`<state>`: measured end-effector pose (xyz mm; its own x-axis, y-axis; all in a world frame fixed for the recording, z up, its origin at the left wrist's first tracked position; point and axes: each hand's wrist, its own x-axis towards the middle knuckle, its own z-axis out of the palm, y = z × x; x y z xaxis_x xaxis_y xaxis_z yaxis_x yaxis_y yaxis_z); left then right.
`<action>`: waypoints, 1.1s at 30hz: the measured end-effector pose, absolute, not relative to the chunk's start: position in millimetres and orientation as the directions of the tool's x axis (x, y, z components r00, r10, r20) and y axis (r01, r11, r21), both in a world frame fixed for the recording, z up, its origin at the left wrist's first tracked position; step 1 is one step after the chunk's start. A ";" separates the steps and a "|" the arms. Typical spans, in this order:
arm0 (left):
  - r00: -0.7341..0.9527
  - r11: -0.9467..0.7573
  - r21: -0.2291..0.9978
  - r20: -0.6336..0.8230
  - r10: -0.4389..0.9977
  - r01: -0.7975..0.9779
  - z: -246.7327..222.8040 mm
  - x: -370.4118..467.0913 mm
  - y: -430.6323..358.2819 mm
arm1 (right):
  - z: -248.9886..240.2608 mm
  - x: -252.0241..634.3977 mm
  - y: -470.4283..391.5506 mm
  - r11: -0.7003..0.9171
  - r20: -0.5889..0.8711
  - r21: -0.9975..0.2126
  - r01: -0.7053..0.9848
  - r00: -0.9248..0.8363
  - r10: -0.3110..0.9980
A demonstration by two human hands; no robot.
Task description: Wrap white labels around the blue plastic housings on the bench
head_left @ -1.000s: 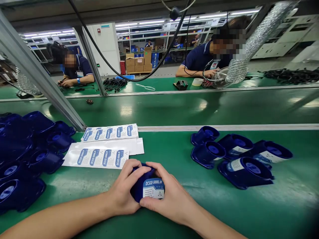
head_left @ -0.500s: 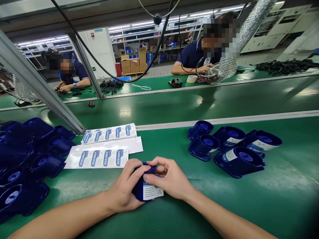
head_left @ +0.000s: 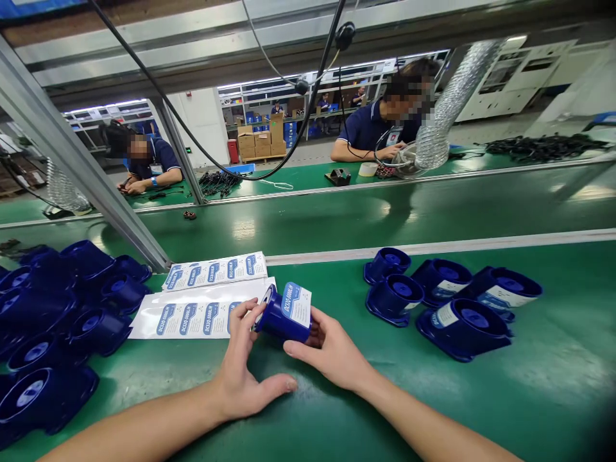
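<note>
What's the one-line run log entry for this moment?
Left hand: fingers at left end of blue housing, thumb off | Right hand: holds right end | Label: on housing's side | Nearby: label sheets, more blue housings both sides

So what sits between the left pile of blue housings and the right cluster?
Printed label sheets, then the left hand, a labelled blue housing and the right hand holding it, with green bench showing around them. Head view.

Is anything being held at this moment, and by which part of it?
The blue housing: the right hand holds its right end; fingers of the left hand touch its left end, the thumb apart from it.
</note>
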<state>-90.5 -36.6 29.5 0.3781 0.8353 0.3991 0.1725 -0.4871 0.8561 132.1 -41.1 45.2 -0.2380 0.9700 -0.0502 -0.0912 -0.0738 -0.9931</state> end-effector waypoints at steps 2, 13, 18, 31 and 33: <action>0.374 -0.419 0.906 0.372 0.850 0.051 31.1 -92.2 -35.7 | 47.2 143.9 -35.5 0.050 0.051 -0.999 -0.013 -0.265 0.963; 0.372 -0.241 0.968 0.201 0.906 0.064 35.3 -92.3 -30.4 | 50.0 137.6 -44.6 0.167 0.119 -0.979 0.115 -0.340 0.933; 0.438 -0.230 0.971 0.176 0.881 0.071 39.2 -92.6 -29.4 | 45.7 140.5 -43.3 0.066 0.024 -0.988 0.142 -0.275 0.961; 0.419 -0.329 0.919 0.218 0.882 0.215 55.9 -91.8 -27.8 | 40.7 135.4 -47.6 -0.005 -0.030 -0.995 0.099 -0.252 0.967; 0.415 -0.358 0.890 0.223 0.882 0.283 54.3 -92.8 -26.7 | 40.9 141.7 -43.1 0.123 0.063 -0.968 0.217 -0.264 0.963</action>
<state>-92.8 -26.7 54.3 0.4146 0.8824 0.2225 0.2832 -0.3575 0.8899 141.7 -43.1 40.9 -0.2639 0.9625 0.0628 0.2175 0.1228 -0.9683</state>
